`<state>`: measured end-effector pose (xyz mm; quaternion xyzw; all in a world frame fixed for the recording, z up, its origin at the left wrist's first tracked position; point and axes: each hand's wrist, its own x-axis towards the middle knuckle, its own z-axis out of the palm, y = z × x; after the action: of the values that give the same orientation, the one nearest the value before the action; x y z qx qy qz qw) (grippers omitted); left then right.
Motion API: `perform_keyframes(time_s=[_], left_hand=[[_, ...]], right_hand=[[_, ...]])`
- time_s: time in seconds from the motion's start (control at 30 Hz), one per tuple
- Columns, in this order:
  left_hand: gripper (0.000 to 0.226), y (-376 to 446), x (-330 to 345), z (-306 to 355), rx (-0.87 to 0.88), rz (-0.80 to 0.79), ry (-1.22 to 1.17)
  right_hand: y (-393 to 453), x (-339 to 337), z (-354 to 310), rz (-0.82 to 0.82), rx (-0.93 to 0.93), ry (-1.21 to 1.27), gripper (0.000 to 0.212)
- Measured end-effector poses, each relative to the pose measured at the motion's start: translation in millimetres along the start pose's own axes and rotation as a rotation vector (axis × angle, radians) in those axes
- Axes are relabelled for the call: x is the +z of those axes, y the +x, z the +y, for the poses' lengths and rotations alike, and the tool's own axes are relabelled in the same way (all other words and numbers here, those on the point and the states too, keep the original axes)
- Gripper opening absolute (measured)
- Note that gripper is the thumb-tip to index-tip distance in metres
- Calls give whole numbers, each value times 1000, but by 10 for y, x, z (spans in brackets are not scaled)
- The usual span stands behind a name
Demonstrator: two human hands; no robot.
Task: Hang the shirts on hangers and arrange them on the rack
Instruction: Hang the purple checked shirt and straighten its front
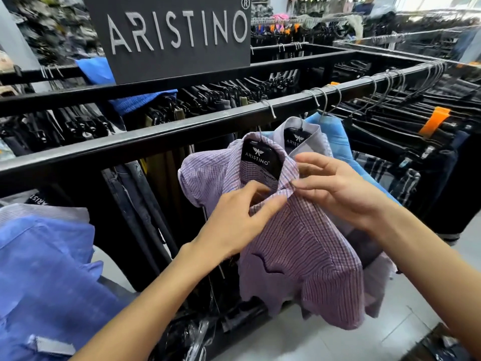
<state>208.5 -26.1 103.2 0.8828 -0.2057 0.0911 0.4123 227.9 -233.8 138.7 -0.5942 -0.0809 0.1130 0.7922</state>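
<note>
Hanging from the black metal rack rail [166, 131], a purple checked short-sleeved shirt [299, 246] sits on a black plastic hanger printed ARISTINO [260, 157], its steel hook over the rail. Both hands meet at the collar front below the rail: the left hand [242, 217] pinches the placket just under the collar between thumb and fingers, and the right hand [335, 188] grips the collar tip on the other side, its upper fingers spread loose. Just behind this shirt on the same rail hangs a pale lilac shirt [307, 136] on a matching hanger, then a light blue shirt [335, 142]. Below the rail's left end lies a heap of blue shirts [44, 261]. Above the rail stands a dark grey ARISTINO sign [177, 32].
</note>
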Motion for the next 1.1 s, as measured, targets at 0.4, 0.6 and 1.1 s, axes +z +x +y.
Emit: perform_keyframes(time_s=[0.4, 0.6, 1.1], left_hand=[[22, -13, 24, -95, 0, 158, 17], [32, 86, 36, 50, 47, 19, 29], [21, 629, -429, -164, -139, 239, 110]], right_hand=[[67, 15, -67, -68, -22, -264, 41], [138, -18, -267, -208, -268, -1005, 30], [281, 20, -663, -489, -429, -1710, 29]])
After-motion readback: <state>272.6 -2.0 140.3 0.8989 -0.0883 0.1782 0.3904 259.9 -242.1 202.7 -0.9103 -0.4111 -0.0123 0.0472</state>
